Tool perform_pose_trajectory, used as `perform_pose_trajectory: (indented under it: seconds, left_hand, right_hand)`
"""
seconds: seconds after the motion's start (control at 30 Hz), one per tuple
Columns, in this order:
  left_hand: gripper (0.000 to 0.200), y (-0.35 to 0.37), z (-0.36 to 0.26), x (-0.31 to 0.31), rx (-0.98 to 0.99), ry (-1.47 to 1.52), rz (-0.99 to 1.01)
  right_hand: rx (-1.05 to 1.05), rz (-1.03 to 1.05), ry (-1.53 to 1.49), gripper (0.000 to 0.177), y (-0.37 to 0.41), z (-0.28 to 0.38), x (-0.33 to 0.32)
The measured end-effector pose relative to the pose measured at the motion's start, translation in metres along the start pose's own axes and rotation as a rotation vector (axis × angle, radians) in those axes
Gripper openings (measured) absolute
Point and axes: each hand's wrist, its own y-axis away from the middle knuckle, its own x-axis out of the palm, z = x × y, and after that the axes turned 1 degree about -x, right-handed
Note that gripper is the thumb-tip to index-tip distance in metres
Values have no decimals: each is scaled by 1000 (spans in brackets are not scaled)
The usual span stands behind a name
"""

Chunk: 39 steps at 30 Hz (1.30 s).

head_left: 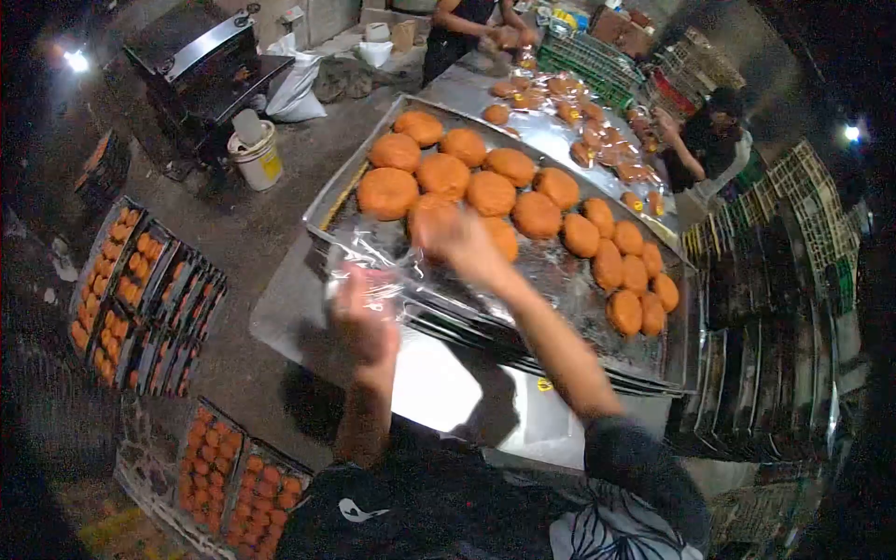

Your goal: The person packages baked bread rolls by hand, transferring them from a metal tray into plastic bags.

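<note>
My left hand (366, 322) is closed on a clear plastic bag (381, 291) with white print, held at the near left edge of a metal baking tray (322, 207). Blurred by motion, my right hand (464, 245) reaches over the tray with its fingers on a round orange-brown bun (432, 217). Another bun (502, 238) lies just right of that hand, partly covered by it. Larger round buns (491, 193) fill the tray's left and middle, and a cluster of smaller oval buns (635, 275) sits at its right.
Bagged buns (602, 140) cover the metal table behind the tray. Two people (471, 28) (719, 140) work there beside green crates (588, 70). Trays of buns (117, 280) stand on the floor at left, near a white bucket (255, 159). Stacked trays (761, 364) rise at right.
</note>
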Motion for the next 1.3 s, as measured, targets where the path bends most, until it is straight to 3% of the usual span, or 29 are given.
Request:
perform_pose_trajectory:
  seconds: [0.03,0.07,0.1,0.13,0.2,0.27,0.33,0.4,0.47,0.53,0.6,0.67,0.7,0.73,0.8,0.87,0.9,0.93,1.0,1.03,1.07,1.1,1.13,1.17,1.2,1.23,1.27,1.3]
  left_hand:
    - [34,-8,-11,-8,107,-79,-161]
    - [31,-7,-38,-1,93,229,-343]
    - [44,-3,-47,-7,110,477,-286]
    - [44,-7,-47,-14,109,460,-302]
    - [40,-18,-53,-28,106,579,-298]
    - [47,-25,-56,-39,125,553,-289]
    - [57,-33,-65,-43,165,602,-130]
    - [59,-35,-75,-35,152,614,-120]
    - [60,-34,-78,-17,164,709,-170]
    - [58,-23,-61,16,152,733,-119]
    - [53,-2,-34,52,180,656,173]
    - [53,15,-15,83,135,610,221]
    - [57,19,2,92,638,284,351]
    - [58,30,18,98,702,316,420]
    - [61,52,50,111,820,385,572]
    - [51,88,46,119,-629,987,524]
    - [47,116,8,151,-601,755,510]
    - [47,122,18,155,-637,736,514]
    - [43,128,43,151,-710,411,639]
    - [32,140,58,146,-309,-25,749]
    - [28,153,74,144,-206,-131,813]
    - [25,163,95,141,-86,-181,968]
    - [23,175,123,136,163,-205,1161]
    - [22,190,156,130,407,-191,1281]
    - [29,212,181,111,153,-574,1378]
    - [33,231,203,110,103,-779,1373]
    - [45,235,250,89,435,-934,1370]
    - [41,234,278,74,434,-1000,1391]
  right_hand:
    - [150,-186,290,29,-49,-19,10]
    - [63,-318,576,33,-93,-44,20]
    - [170,-258,872,41,-118,-64,28]
    - [243,-218,971,44,-129,-87,40]
    - [367,7,799,47,-126,-77,30]
    - [250,83,782,45,-84,-78,11]
    - [214,120,799,49,-29,-68,-13]
    - [437,-72,289,51,12,-88,-40]
    - [-28,-521,671,58,24,5,-35]
    - [-157,-395,673,68,38,66,-16]
    - [-181,-317,708,78,49,94,-12]
    - [-54,-403,627,84,76,96,-16]
    - [27,-459,508,90,94,96,-18]
    - [-39,-517,516,93,118,93,-16]
    - [42,-772,430,90,136,88,-20]
    - [63,-816,585,88,141,87,-37]
    - [156,-792,362,78,153,90,-43]
    - [189,-815,365,78,172,87,-47]
    - [230,-990,417,67,213,82,-50]
    - [374,-856,457,57,229,74,-69]
    - [303,-757,461,40,242,54,-92]
    - [282,-789,305,20,250,52,-121]
    - [377,-858,397,16,245,61,-155]
    - [388,-990,381,18,233,47,-183]
    - [377,-1064,602,19,214,51,-206]
    - [229,-1056,539,32,200,41,-222]
    - [110,-965,553,50,194,31,-228]
    - [115,-924,570,56,210,27,-214]
